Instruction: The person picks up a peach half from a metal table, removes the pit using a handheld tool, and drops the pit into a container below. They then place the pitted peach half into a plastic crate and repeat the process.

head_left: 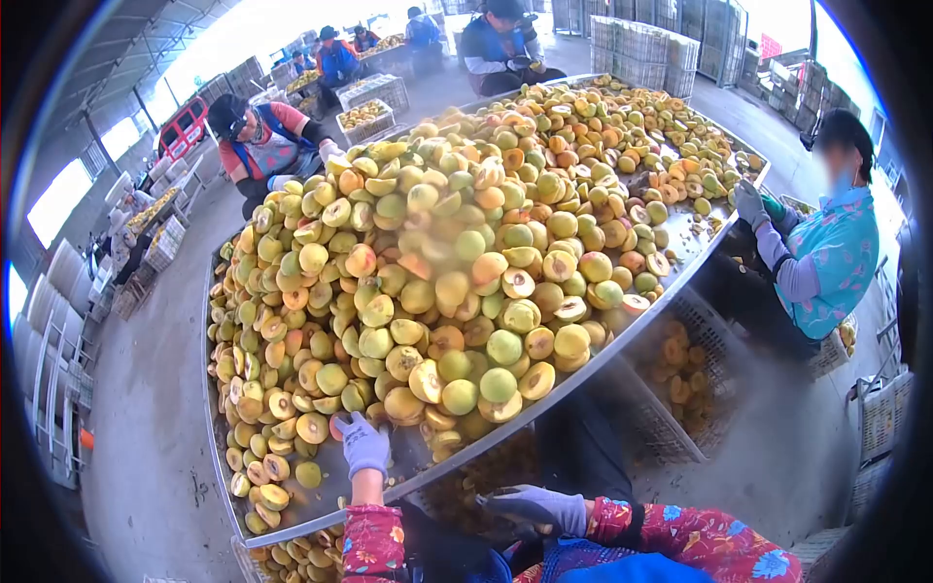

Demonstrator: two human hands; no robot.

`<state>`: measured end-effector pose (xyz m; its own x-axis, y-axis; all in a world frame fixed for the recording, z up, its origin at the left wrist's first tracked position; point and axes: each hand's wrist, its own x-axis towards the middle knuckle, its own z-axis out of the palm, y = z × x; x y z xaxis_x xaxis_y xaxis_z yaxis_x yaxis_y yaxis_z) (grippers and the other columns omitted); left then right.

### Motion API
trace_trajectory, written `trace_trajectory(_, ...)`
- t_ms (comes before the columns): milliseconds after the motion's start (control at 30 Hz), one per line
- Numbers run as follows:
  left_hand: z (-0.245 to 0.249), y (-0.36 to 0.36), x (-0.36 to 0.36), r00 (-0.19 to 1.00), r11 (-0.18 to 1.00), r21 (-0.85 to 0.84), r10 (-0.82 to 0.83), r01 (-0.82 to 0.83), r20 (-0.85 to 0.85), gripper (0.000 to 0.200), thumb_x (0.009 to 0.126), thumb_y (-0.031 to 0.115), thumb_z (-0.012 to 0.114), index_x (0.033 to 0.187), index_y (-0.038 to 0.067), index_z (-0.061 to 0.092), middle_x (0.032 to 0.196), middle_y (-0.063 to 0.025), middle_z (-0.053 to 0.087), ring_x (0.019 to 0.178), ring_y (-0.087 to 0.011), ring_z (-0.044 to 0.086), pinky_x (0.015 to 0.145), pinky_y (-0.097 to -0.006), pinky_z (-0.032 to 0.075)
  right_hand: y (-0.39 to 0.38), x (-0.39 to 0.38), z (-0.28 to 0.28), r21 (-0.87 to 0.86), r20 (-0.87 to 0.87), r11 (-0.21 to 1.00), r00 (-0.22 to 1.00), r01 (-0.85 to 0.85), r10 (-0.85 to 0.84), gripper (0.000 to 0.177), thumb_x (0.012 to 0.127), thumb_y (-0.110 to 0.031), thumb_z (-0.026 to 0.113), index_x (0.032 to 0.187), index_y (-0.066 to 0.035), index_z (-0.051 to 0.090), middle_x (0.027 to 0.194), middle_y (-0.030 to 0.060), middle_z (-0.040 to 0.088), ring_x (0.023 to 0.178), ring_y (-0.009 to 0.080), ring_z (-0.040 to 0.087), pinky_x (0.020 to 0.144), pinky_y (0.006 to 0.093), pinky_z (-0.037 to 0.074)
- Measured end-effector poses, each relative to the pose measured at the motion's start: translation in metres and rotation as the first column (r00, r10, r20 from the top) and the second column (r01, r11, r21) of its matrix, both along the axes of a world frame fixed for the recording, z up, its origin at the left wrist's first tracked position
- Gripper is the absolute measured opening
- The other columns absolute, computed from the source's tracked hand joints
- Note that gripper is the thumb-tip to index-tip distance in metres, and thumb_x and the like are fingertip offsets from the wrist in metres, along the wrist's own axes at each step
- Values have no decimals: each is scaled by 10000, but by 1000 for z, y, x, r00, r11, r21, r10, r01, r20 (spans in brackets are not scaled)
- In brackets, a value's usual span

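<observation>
A big heap of yellow-green peaches, many of them halved and pitted, covers a long metal table. My left hand, in a pale glove with a floral sleeve, reaches over the near rim. Its fingers are spread against the fruit at the foot of the heap, beside a reddish peach. My right hand, in a grey glove, stays below the table's edge in front of my body. Its fingers point left, and whether it holds anything is unclear.
A gloved person in a teal floral top works at the table's right side. A person in red sits at the far left, with others beyond. Plastic crates of peach halves stand under the table, and stacked crates line the back.
</observation>
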<state>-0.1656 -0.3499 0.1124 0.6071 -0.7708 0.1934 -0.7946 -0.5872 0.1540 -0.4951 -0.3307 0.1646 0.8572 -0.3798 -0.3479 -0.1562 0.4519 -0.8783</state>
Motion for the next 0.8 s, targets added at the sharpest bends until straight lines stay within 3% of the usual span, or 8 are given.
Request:
trace_trajectory(100, 31, 10, -3, 919, 990, -84, -140, 117, -368, 537, 750, 346, 756, 1105, 4, 542, 1228, -251, 535, 1038, -403, 580, 843, -467, 495, -4, 0, -7, -459, 60, 888, 995, -43, 79, 320, 1013, -326, 501, 978, -24, 600, 808, 45, 561, 749, 116, 544, 634, 302, 464)
trace_trajectory(200, 25, 13, -10, 906, 977, -196, -160, 87, -393, 501, 728, 332, 790, 1020, 6, 545, 992, -202, 623, 817, -390, 622, 749, -448, 511, -9, 5, 0, -785, 314, 587, 944, 199, 100, 312, 1001, -324, 531, 1028, -21, 598, 810, 32, 573, 731, 106, 537, 623, 275, 454)
trace_trajectory(300, 29, 29, -15, 885, 963, -256, -40, -90, -464, 408, 768, 278, 769, 1017, 25, 568, 899, -140, 641, 702, -301, 642, 667, -377, 522, -15, 3, 48, -6, 142, 988, 978, 152, -150, 345, 997, -349, 545, 1077, -18, 605, 769, 7, 576, 683, 85, 526, 600, 238, 445)
trace_trajectory(367, 26, 45, -24, 438, 757, -537, -367, -372, -821, 306, 824, 214, 707, 1043, 39, 586, 924, -92, 652, 715, -199, 652, 588, -309, 525, -27, -4, 84, 388, -40, 906, 985, 170, -168, 379, 998, -380, 539, 1112, -26, 612, 733, -6, 573, 645, 68, 517, 580, 221, 432)
trace_trajectory(433, 76, 71, -50, -27, 805, -354, -415, -475, -909, 305, 849, 142, 645, 1130, 39, 586, 940, -55, 644, 753, -164, 659, 552, -262, 532, -35, -9, 67, 563, 12, 820, 991, 100, -130, 415, 999, -415, 527, 1138, -35, 618, 703, -11, 570, 603, 54, 509, 535, 208, 408)
trace_trajectory(667, 59, 118, -99, -493, 852, -130, -411, -508, -767, 469, 918, 278, 660, 1288, 20, 533, 1094, -92, 655, 939, -200, 663, 805, -310, 561, -23, -3, 74, 217, -61, 976, 998, 11, 2, 450, 1017, -432, 461, 1094, -20, 621, 701, -22, 558, 544, 59, 480, 507, 240, 396)
trace_trajectory(767, 64, 117, -128, -275, 842, -349, -480, -413, -833, 576, 976, 503, 508, 1294, 23, 494, 1168, -118, 627, 1038, -242, 637, 870, -378, 520, -12, 4, 82, -81, -290, 991, 953, -110, 82, 309, 1001, -318, 502, 993, -13, 553, 653, 53, 569, 496, 169, 554, 474, 318, 436)
trace_trajectory(800, 71, 117, -136, -155, 843, -449, -506, -296, -848, 607, 992, 510, 462, 1326, 3, 463, 1218, -139, 605, 1096, -254, 616, 951, -385, 494, -2, 5, 70, -447, -177, 894, 983, -44, -40, 279, 989, -293, 521, 963, -16, 540, 649, 93, 589, 521, 225, 593, 477, 350, 447)
